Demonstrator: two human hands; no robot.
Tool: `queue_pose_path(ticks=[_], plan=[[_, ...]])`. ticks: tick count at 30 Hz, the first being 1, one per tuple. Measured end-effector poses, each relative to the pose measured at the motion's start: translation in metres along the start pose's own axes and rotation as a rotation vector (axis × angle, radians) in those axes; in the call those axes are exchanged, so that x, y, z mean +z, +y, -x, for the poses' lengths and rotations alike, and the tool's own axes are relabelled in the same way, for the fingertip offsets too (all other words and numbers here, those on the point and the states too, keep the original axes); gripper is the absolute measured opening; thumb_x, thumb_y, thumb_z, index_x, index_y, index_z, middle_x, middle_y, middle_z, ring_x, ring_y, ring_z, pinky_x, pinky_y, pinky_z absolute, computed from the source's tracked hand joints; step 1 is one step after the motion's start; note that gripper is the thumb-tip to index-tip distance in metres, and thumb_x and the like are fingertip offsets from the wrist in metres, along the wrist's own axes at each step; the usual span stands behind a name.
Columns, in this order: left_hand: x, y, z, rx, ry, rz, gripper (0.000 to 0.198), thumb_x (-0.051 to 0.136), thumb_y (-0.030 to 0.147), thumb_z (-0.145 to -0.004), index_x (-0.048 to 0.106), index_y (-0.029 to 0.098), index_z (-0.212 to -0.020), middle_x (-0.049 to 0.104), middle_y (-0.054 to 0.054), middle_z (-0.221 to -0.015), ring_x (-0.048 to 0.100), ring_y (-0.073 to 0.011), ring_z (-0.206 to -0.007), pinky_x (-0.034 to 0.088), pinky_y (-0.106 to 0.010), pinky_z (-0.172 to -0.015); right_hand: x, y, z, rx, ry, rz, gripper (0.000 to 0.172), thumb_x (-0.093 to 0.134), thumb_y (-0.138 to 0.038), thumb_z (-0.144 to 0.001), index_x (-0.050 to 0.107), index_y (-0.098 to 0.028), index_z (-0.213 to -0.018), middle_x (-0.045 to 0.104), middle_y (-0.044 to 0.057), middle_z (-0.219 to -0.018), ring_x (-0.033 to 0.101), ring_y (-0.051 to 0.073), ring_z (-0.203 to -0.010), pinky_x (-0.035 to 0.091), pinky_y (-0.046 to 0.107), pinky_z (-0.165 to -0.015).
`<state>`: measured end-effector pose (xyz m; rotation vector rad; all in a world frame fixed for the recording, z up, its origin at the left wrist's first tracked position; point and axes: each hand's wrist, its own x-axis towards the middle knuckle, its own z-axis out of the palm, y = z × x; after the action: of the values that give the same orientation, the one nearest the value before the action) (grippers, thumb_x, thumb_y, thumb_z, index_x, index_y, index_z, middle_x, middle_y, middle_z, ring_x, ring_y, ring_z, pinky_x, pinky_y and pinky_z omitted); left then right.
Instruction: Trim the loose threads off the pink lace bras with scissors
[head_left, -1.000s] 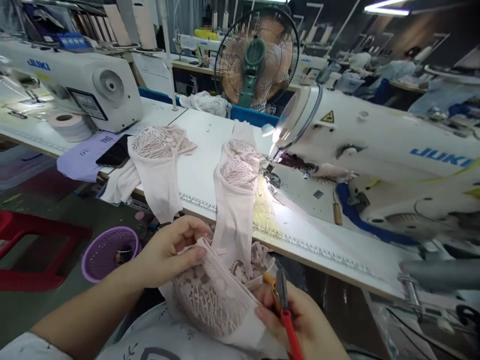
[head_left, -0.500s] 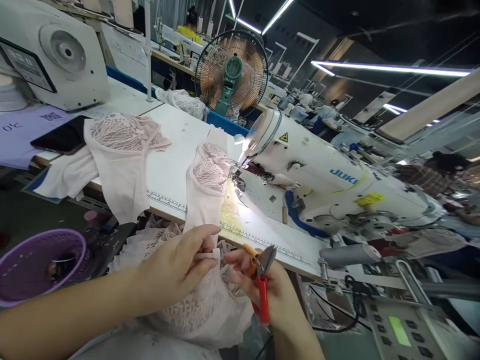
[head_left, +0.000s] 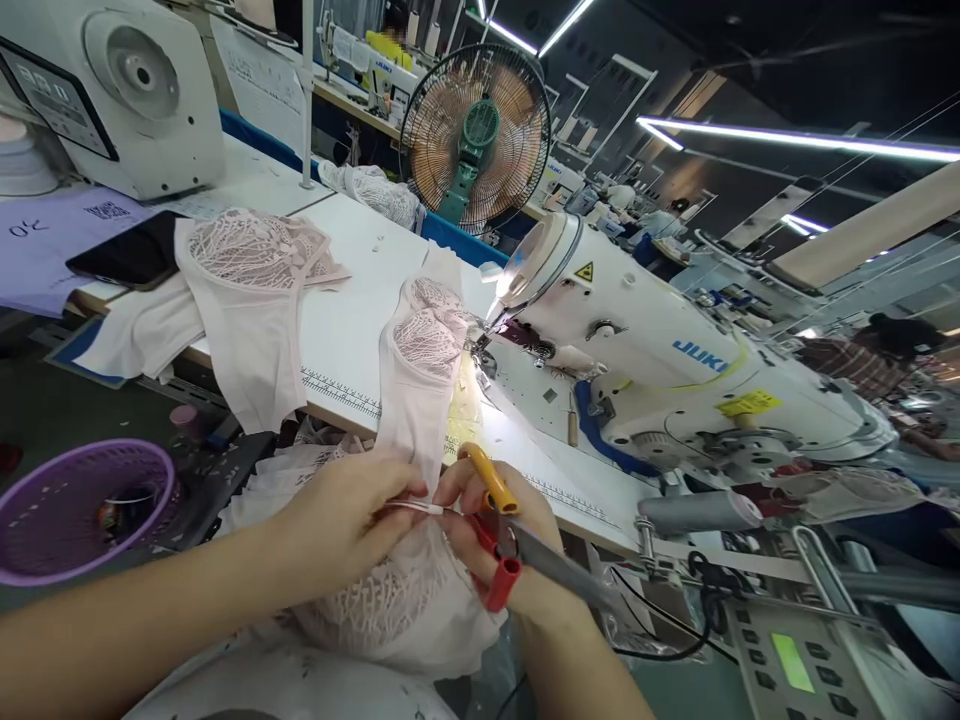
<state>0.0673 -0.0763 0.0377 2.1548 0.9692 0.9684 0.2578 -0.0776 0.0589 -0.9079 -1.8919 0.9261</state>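
At the bottom centre of the frame, a pale lace garment (head_left: 397, 615) lay bunched against the person's front, just under both hands. The left hand (head_left: 337, 510), left of centre, had its grip closed on a narrow pale strip (head_left: 426, 508), pinched between thumb and fingers; whether it was part of that garment I couldn't tell. The right hand (head_left: 532, 515), close beside it, had its grip closed around scissors (head_left: 506, 535) with one orange and one red handle, the blades lying back over the wrist toward the lower right, while its fingertips met the strip's other end. A purple basket (head_left: 45, 530) stood at the lower left. Beyond the hands, the white table (head_left: 352, 260) crossed the middle of the frame, a second lace garment (head_left: 420, 350) draped over its near edge and a third garment (head_left: 247, 290) to the left, near a dark phone (head_left: 131, 250). A sewing machine (head_left: 645, 330) filled the right, its lamp lit beside the middle piece; another machine (head_left: 157, 100) sat at the upper left. Farther off, at the upper middle, a large fan (head_left: 476, 135) stood behind the table.
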Motion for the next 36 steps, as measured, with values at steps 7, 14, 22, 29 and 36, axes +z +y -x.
queue_pose_path(ticks=[7,14,22,29,36], plan=[[0.007,-0.01,0.001,0.333,0.192,-0.215,0.021,0.041,0.01,-0.087,0.061,0.018,-0.084,0.058,-0.003,-0.07,0.049,-0.0155,-0.061,0.037,-0.029,-0.058,0.0,0.004,0.0,-0.038,-0.103,0.005,0.014,0.055,-0.011,-0.077,0.05,-0.024,-0.077,0.063,0.0,-0.08,0.061,0.015,-0.071,0.049,0.03,-0.07],[-0.009,-0.024,0.006,0.246,0.179,-0.012,0.021,0.05,0.006,-0.083,0.064,0.02,-0.092,0.062,-0.003,-0.077,0.058,-0.0143,-0.068,0.045,-0.025,-0.059,-0.044,0.019,-0.012,0.305,-0.146,0.308,0.016,0.062,-0.031,-0.076,0.051,-0.019,-0.075,0.056,-0.001,-0.07,0.054,0.014,-0.062,0.045,0.025,-0.056],[-0.023,-0.03,0.012,-0.489,0.328,0.504,0.011,0.069,0.011,-0.071,0.072,0.022,-0.07,0.07,0.001,-0.081,0.062,-0.0157,-0.073,0.05,-0.021,-0.058,-0.125,0.08,-0.005,0.63,-0.071,0.895,0.012,0.065,-0.023,-0.071,0.059,-0.016,-0.065,0.059,0.003,-0.064,0.051,0.017,-0.06,0.032,0.026,-0.053],[-0.021,-0.029,0.012,-0.625,0.352,0.54,0.006,0.075,0.018,-0.065,0.074,0.021,-0.07,0.071,0.0,-0.074,0.062,-0.0165,-0.058,0.05,-0.025,-0.047,-0.065,0.047,0.014,0.225,0.118,0.525,0.018,0.057,-0.027,-0.085,0.064,-0.018,-0.098,0.067,0.006,-0.098,0.061,0.02,-0.092,0.047,0.033,-0.081],[-0.026,-0.018,0.009,-0.461,0.364,0.483,0.008,0.079,0.018,-0.062,0.072,0.022,-0.059,0.07,0.0,-0.067,0.06,-0.0165,-0.064,0.048,-0.026,-0.056,0.018,0.04,0.026,-0.005,-0.207,0.106,0.03,0.069,-0.021,-0.076,0.06,-0.013,-0.103,0.067,0.007,-0.093,0.062,0.016,-0.086,0.052,0.028,-0.078]])
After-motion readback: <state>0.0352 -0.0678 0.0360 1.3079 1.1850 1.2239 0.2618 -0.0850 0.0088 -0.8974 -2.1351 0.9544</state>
